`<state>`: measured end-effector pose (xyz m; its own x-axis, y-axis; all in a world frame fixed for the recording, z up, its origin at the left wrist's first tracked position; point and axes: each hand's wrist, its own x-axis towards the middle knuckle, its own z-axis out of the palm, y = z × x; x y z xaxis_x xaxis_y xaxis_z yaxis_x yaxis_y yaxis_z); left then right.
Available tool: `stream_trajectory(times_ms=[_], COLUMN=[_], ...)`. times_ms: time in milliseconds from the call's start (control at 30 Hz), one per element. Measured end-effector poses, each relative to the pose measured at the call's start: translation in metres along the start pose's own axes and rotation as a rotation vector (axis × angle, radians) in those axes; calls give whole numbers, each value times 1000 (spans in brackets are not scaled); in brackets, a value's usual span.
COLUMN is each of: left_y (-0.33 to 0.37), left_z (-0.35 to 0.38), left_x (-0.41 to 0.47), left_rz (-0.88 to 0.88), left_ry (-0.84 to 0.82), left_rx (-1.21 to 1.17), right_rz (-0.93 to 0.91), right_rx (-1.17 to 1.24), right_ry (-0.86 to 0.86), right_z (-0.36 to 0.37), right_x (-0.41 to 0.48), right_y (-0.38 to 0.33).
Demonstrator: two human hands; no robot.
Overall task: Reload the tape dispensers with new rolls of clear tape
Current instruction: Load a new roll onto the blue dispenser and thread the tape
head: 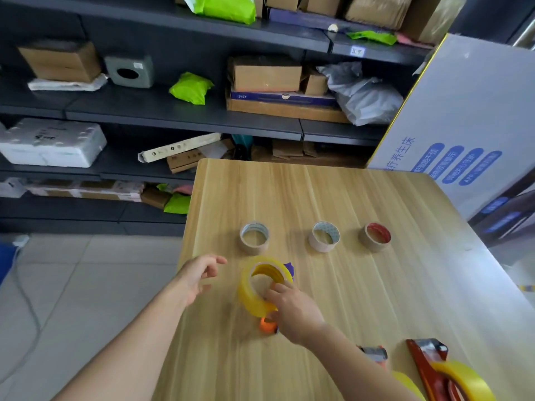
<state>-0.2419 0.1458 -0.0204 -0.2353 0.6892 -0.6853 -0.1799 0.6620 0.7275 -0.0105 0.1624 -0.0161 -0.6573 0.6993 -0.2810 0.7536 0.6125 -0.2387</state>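
While the fingers (276,289) of the right hand (292,311) hook through its core, the yellow roll (251,299) tilts up near the table's (362,299) left edge. The left hand (197,277) hovers just beside it, fingers loose, holding nothing. Three cores (254,237) line up beyond.

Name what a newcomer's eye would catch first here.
The yellowish tape roll at mid-table, gripped by the right hand, with the left hand open beside it. Behind it, three cardboard cores stand in a row; a loaded red dispenser lies at the near right edge.
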Motion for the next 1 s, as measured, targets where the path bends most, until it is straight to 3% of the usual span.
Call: stream_trajectory(times_ms=[233,467,1000], left_y=[-17,-27,-17], left_z=[51,51,64], left_x=[10,24,24], left_rz=[46,-12,-19], left_ry=[-151,-131,-310], left_rx=[391,315,478], right_rz=[12,186,253], right_rx=[20,162,151], right_ry=[-35,124,60], right_z=[27,30,35], right_x=[-4,-8,-13], right_y=[5,12,44])
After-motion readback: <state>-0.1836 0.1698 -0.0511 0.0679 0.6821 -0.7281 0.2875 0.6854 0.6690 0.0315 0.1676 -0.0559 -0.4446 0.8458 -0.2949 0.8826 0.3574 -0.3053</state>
